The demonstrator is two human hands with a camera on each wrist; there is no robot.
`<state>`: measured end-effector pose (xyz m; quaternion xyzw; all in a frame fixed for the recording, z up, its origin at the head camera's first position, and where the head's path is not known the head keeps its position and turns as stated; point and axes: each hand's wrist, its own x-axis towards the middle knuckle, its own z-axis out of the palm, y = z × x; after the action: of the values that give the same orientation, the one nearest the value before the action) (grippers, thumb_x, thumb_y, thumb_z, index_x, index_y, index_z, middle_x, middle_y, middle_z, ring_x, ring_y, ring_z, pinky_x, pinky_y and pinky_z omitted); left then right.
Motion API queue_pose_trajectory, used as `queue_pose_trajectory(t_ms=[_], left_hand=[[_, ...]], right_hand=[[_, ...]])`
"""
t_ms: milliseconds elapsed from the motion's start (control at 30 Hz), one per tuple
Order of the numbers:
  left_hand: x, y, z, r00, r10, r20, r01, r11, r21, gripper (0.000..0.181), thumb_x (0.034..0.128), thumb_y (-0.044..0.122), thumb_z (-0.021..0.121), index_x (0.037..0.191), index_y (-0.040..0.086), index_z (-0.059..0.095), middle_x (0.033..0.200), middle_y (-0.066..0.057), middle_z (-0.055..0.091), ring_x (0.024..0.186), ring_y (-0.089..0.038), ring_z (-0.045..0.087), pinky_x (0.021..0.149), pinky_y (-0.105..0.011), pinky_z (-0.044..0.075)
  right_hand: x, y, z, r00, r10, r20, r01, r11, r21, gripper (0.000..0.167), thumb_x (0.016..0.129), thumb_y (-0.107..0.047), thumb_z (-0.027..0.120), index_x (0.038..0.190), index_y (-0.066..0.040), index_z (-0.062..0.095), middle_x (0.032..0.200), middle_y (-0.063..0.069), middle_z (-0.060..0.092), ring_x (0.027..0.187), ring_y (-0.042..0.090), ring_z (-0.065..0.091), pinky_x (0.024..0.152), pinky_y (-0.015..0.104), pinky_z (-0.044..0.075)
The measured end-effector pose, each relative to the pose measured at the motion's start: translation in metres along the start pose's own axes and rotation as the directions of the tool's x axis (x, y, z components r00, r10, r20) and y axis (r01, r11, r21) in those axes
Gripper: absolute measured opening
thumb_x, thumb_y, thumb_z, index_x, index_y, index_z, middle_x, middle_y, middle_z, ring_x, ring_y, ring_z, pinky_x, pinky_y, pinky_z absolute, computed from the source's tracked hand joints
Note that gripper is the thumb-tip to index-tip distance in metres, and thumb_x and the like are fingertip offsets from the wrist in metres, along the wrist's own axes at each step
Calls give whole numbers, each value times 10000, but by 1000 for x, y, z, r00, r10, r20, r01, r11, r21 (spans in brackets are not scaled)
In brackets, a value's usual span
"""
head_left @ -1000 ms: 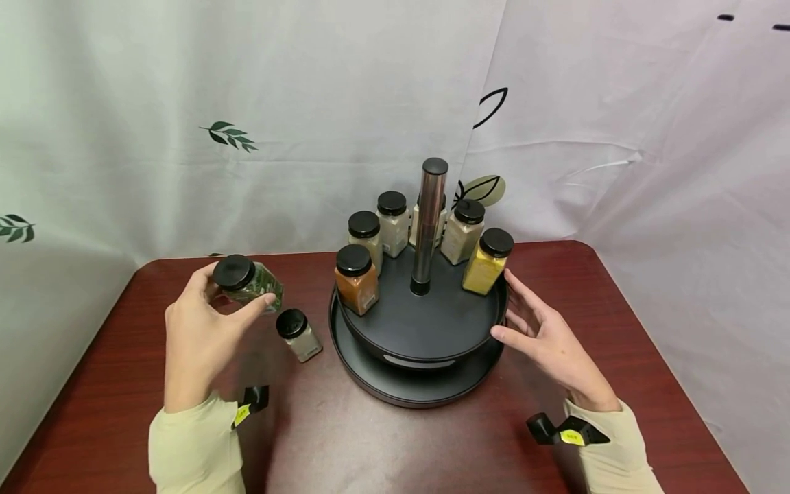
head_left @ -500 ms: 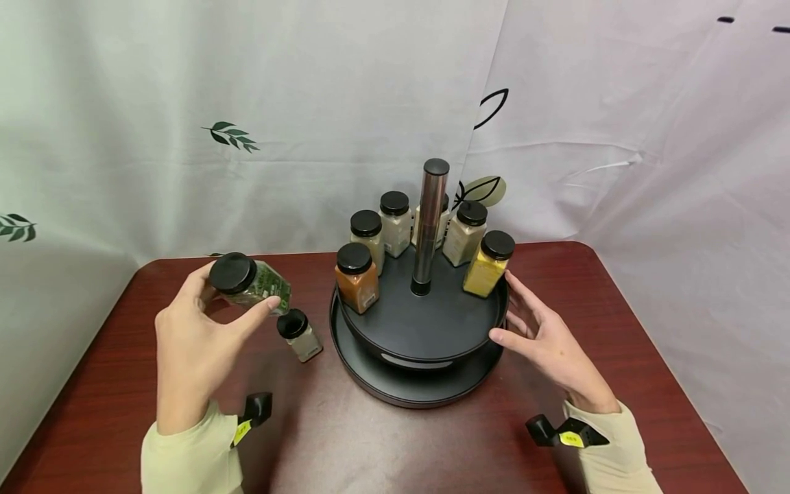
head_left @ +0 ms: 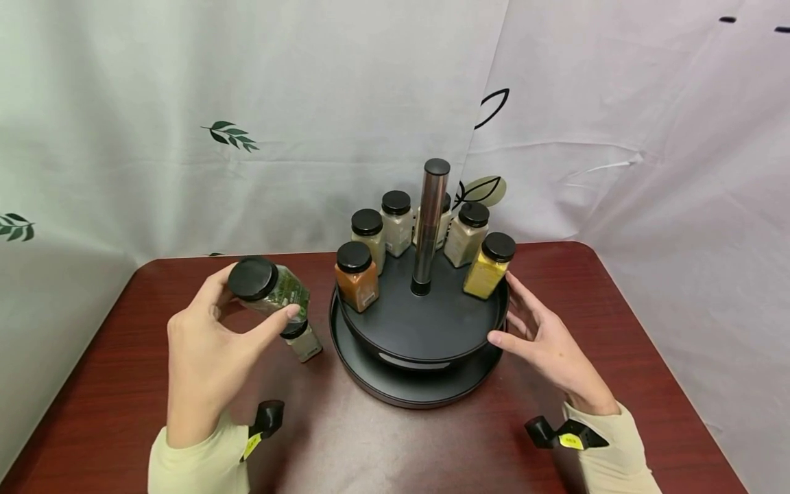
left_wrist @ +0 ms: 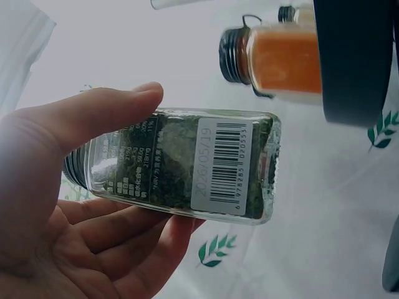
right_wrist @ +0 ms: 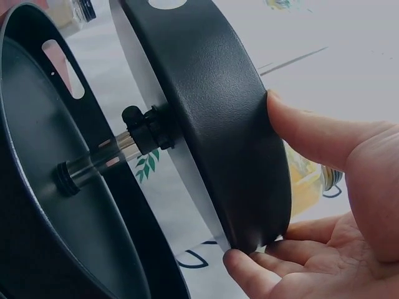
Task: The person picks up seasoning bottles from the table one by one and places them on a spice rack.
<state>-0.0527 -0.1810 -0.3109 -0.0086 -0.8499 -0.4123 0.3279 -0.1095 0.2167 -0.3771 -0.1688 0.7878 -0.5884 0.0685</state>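
Observation:
My left hand (head_left: 206,357) holds a glass spice jar (head_left: 286,293) with a black lid and green dried herbs, tilted with its base to the right. In the left wrist view a barcode label (left_wrist: 221,165) faces the camera, the thumb above and fingers below. A black two-tier spice rack (head_left: 413,333) stands on the table. My right hand (head_left: 558,353) grips the side of its upper tray, thumb near the rim, fingers at the wall, in the right wrist view too. An orange spice jar (head_left: 358,285) and a yellow spice jar (head_left: 486,273) stand on that tray.
Several pale spice jars (head_left: 465,240) line the upper tray's back, around a central post (head_left: 428,226). A smaller-looking pale jar (head_left: 305,346) rests on the red-brown table (head_left: 370,453), partly behind the held jar. The lower tray (head_left: 407,394) juts out at the front. A white curtain (head_left: 308,82) hangs behind.
The left hand has brought the herb jar rightward and nearer, now covering part of the pale jar's lid. The upper tray has turned very slightly, its jars shifting a little; the right hand barely moves.

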Motion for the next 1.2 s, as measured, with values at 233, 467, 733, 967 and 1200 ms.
queue_pose_trajectory(t_ms=[233, 467, 733, 967, 1200], left_hand=[[-5, 8, 10, 995, 95, 32, -93, 994, -52, 656, 616, 71, 968, 1211, 109, 694, 963, 27, 738, 838, 23, 643, 774, -105, 475], [-9, 18, 20, 982, 181, 55, -177, 982, -67, 653, 635, 119, 964, 1228, 126, 692, 949, 34, 739, 803, 6, 640, 683, -110, 466], [-15, 28, 30, 975, 203, 93, -194, 976, -97, 666, 657, 135, 949, 1263, 139, 672, 994, 40, 741, 818, -48, 668, 678, -142, 456], [-19, 34, 37, 967, 211, 145, -190, 970, -150, 662, 694, 145, 927, 1296, 131, 650, 1005, 71, 718, 657, -46, 565, 646, -156, 444], [-22, 36, 47, 967, 203, 155, -177, 970, -164, 675, 708, 183, 928, 1317, 128, 644, 1133, 73, 710, 714, -76, 591, 664, -155, 437]], right_hand=[[0, 1, 0, 1000, 1, -1, -1, 1000, -4, 924, 911, -70, 748, 1618, -198, 168, 1655, 56, 208, 1502, 307, 232, 1057, 120, 352], [0, 0, 0, 1000, -4, -9, 4, 1000, -2, 920, 908, -55, 746, 1617, -171, 172, 1653, 67, 211, 1499, 315, 236, 1056, 120, 353], [0, 0, 1, 1000, 7, -8, -7, 1000, -4, 921, 909, -65, 748, 1617, -193, 174, 1655, 63, 203, 1499, 318, 235, 1052, 123, 359], [0, 1, 1, 1000, -1, -10, 1, 1000, -1, 922, 907, -55, 748, 1617, -189, 176, 1653, 65, 208, 1497, 319, 240, 1055, 126, 360], [0, 1, 1, 1000, 9, -8, -9, 1000, 1, 921, 910, -75, 750, 1617, -214, 176, 1652, 44, 214, 1500, 307, 242, 1053, 124, 361]])
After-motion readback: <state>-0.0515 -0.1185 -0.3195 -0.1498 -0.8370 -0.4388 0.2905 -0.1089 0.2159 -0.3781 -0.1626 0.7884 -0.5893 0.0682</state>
